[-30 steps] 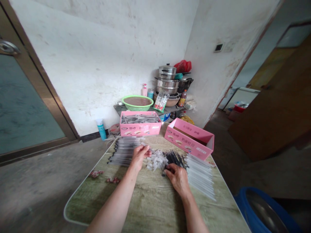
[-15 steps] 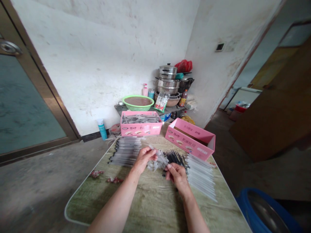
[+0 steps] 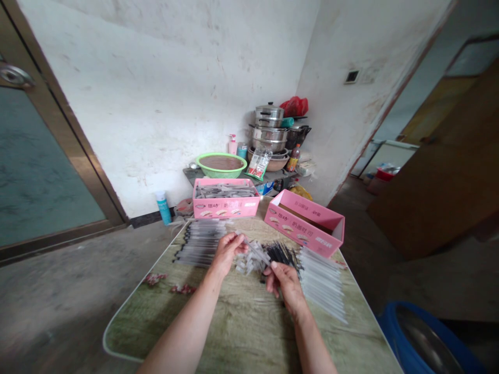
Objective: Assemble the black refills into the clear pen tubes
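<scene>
A slim translucent pen tube slants between my two hands over the table. Its upper left end is pinched in my left hand; my right hand grips the lower right end between thumb and fingers. Beneath it lies a loose heap of small clear pieces, which look like pen caps. Beside that heap are slim black pen parts, partly behind my right hand. Clear tubes lie side by side on the right. To the left, clear pens with black ends form a row.
A pink box full of similar pens stands at the table's back edge. Another pink box sits angled to its right. Behind are a green basin and stacked steel pots. A blue tub stands right of the table.
My left hand has shifted slightly left and up, and more of the tube shows between my hands. My right hand has moved slightly, still gripping its end.
</scene>
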Demonstrator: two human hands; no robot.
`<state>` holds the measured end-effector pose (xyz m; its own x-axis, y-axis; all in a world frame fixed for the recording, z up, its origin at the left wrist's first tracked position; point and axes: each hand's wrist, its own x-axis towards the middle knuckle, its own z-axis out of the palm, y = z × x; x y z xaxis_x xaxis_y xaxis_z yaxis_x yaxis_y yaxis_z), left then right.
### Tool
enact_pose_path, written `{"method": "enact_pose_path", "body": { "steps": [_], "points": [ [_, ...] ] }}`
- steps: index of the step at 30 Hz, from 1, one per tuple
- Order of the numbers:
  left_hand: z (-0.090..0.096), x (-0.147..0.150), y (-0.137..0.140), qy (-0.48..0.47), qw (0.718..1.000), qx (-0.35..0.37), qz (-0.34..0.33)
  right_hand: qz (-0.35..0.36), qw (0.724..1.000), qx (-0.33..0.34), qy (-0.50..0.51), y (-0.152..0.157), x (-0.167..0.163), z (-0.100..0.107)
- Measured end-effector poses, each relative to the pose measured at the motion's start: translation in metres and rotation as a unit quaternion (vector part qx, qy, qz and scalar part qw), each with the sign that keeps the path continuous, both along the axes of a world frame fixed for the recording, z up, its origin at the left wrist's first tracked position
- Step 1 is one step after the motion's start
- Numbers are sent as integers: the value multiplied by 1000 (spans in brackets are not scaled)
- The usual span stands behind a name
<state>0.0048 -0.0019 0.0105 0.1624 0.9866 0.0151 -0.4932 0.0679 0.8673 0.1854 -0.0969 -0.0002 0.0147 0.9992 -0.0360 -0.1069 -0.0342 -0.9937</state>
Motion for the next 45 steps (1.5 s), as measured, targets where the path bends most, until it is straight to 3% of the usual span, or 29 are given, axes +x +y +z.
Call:
{"method": "enact_pose_path", "body": {
  "steps": [4, 7, 9, 11, 16, 20, 22, 24, 27, 28, 30, 32, 35, 40, 43, 45],
  "points": [
    [-1, -8, 8, -34, 996, -18, 78, -31, 999, 23, -13, -1, 9, 4],
    [-3, -17, 16, -75, 979, -32, 187, -138, 988, 56, -47, -2, 22, 7],
    [-4, -23, 20, -91, 965, -40, 242, -221, 963, 89, -127, -4, 31, 7],
    [-4, -25, 22, -101, 958, -44, 263, -277, 919, 108, -257, -5, 37, 6],
    [0, -16, 14, -65, 980, -40, 185, -288, 781, 61, -551, -7, 44, 5],
    [-1, -5, 7, -23, 996, -27, 85, -266, 736, 38, -621, -11, 44, 9],
    [-1, -1, 3, -5, 999, -12, 36, -296, 744, 60, -596, -12, 41, 12],
    [1, 2, -2, 9, 1000, 5, -20, -293, 802, 94, -512, -11, 34, 12],
    [6, 5, -10, 28, 994, 29, -102, -174, 930, 96, -308, -6, 20, 10],
    [8, 6, -13, 34, 992, 36, -119, -122, 959, 81, -242, -4, 15, 8],
    [11, 7, -16, 43, 989, 47, -136, -24, 989, 41, -141, -2, 7, 6],
    [14, 7, -18, 47, 988, 54, -137, 47, 996, 7, -79, -2, 2, 4],
    [16, 6, -17, 52, 989, 63, -124, 76, 996, -15, -41, -4, 2, 2],
    [9, 8, -12, 82, 992, 56, -72, 29, 989, 51, -136, -7, 1, 7],
    [3, 10, -10, 84, 995, 34, -32, -35, 954, 144, -260, -8, -7, 13],
    [2, 9, -9, 73, 997, 22, -21, -63, 940, 168, -288, -9, -12, 15]
  ]
}}
